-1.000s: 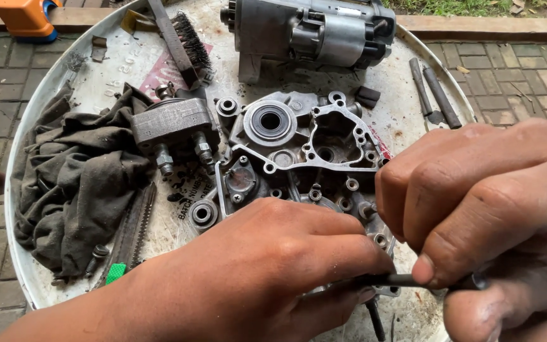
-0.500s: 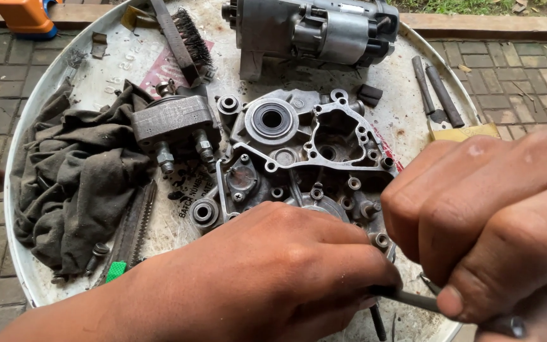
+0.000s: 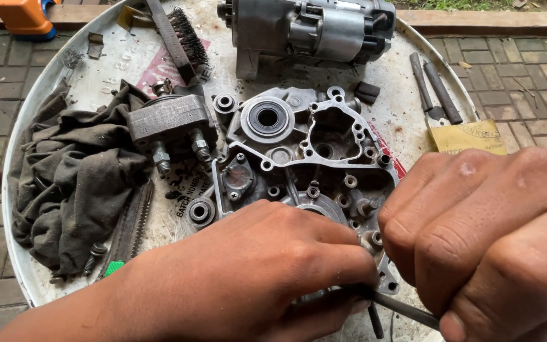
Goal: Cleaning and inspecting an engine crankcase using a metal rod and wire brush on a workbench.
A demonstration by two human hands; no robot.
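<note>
Fingers of the left hand point(image 3: 254, 272) curl and pinch a thin steel rod point(image 3: 400, 306) at its near end; the right hand point(image 3: 495, 247), fisted tight, grips the same rod further along. It runs between the two hands, long axis slanting from upper left down to lower right, just below the cast aluminium casing point(image 3: 305, 158). The casing lies flat on a round metal tray point(image 3: 45, 82), beside a crumpled dark rag point(image 3: 71, 183).
</note>
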